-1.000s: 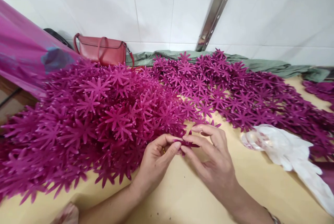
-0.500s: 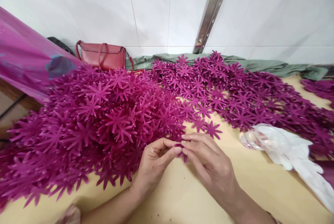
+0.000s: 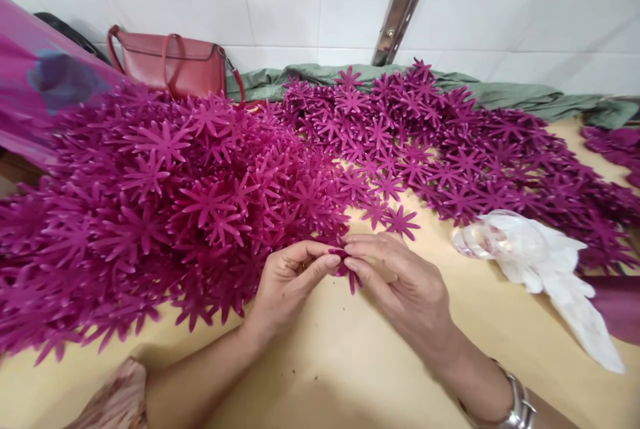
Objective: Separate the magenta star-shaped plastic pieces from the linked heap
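Observation:
Between my two hands is a small magenta flower-shaped piece (image 3: pixel 354 281), mostly hidden by the fingers, with a few narrow petals hanging below. My left hand (image 3: pixel 290 282) pinches it from the left between thumb and forefinger. From the right, the fingertips of my right hand (image 3: pixel 400 279) close on the same piece, touching those of the left. Just beyond the hands lies a single magenta flower piece (image 3: pixel 401 221) with its petals spread flat. A big heap of such flower pieces (image 3: pixel 200 202) rises beside and behind my left hand.
A flatter pile of darker purple flower pieces (image 3: pixel 465 169) stretches across the back right of the yellow table (image 3: pixel 320 349). Right of my hands lies a white plastic bag (image 3: pixel 545 255). At the wall are a red handbag (image 3: pixel 173 65), green cloth (image 3: pixel 520 95) and an upright metal strip (image 3: pixel 400 15).
The camera view has shifted, so the handbag and heaps sit higher in the picture. Both hands still hold the flower piece, whose hanging petals now show more.

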